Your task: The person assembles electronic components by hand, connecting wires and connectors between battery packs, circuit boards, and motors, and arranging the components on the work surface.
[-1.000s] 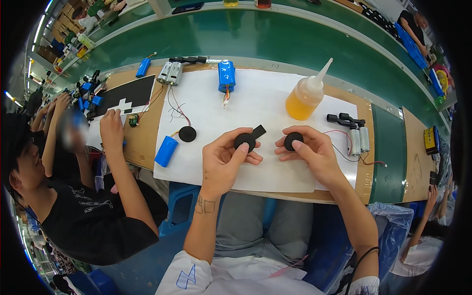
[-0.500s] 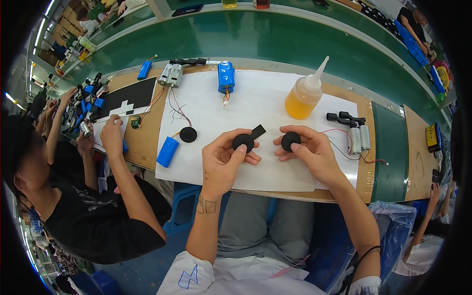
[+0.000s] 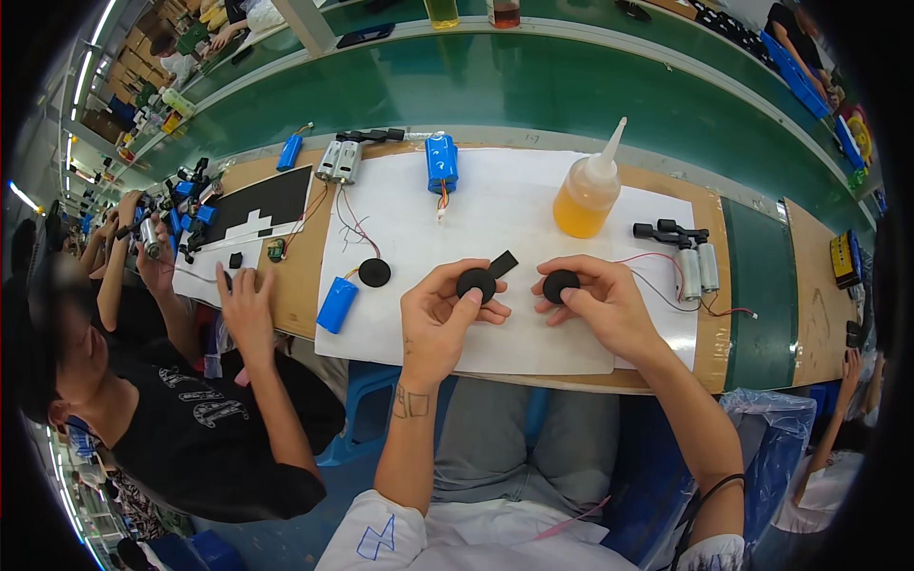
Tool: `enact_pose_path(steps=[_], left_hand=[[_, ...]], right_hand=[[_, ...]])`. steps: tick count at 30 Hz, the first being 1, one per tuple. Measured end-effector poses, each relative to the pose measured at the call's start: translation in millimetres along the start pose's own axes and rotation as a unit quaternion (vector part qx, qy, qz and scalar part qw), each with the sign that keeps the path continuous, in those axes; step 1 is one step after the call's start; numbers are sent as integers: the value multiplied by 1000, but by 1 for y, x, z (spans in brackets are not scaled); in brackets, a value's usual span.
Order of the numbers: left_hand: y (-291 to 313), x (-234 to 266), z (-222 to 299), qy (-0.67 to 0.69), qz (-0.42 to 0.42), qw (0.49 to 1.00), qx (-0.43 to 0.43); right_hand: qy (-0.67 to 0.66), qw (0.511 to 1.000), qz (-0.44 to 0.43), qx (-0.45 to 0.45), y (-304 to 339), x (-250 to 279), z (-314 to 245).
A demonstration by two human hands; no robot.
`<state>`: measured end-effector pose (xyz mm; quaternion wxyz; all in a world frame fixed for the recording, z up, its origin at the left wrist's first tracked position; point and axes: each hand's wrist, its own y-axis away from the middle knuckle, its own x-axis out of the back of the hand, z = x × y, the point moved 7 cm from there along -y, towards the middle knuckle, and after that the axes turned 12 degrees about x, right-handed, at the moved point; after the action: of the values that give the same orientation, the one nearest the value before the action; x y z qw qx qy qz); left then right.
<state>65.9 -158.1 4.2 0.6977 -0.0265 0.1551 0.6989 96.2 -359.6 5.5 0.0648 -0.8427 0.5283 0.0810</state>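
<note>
My left hand (image 3: 440,319) pinches a round black disc (image 3: 475,283) between thumb and fingers. A small black rectangular strip (image 3: 503,265) shows just past that disc; whether it is held or lies on the paper I cannot tell. In my right hand (image 3: 607,305) is a second round black disc (image 3: 560,285), its thumb pressed on the face. The two hands are a little apart above white paper (image 3: 514,347). Left of them lies another black disc (image 3: 374,273) with thin wires, beside a blue battery pack (image 3: 336,305).
Behind my right hand stands a squeeze bottle (image 3: 586,200) of orange liquid. Farther back lies a blue battery pack (image 3: 441,164). Grey motors with black parts lie at the right (image 3: 698,268) and far left (image 3: 339,162). A co-worker's hand (image 3: 248,309) rests on the left.
The whole view has shifted slightly. Both my hands still hold their discs in nearly the same pose. The co-worker's nearer hand has lowered and come nearer the table edge.
</note>
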Motion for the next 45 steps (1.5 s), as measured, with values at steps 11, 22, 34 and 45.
enact_pose_path(steps=[11,22,34,45], left_hand=[[-3,-7,4,7,-18,1000,-6],[0,1,-1,18,-10,1000,-9],[1,0,-3,32,-32,999,-1],[1,1,5,6,-32,999,0]], right_hand=[[8,1000,-19,20,-3,4,-10],[7,999,-28,15,-2,1,-9],[20,999,-49,10,1,-2,-3],[56,997,-46,-4,-2,-13,-10]])
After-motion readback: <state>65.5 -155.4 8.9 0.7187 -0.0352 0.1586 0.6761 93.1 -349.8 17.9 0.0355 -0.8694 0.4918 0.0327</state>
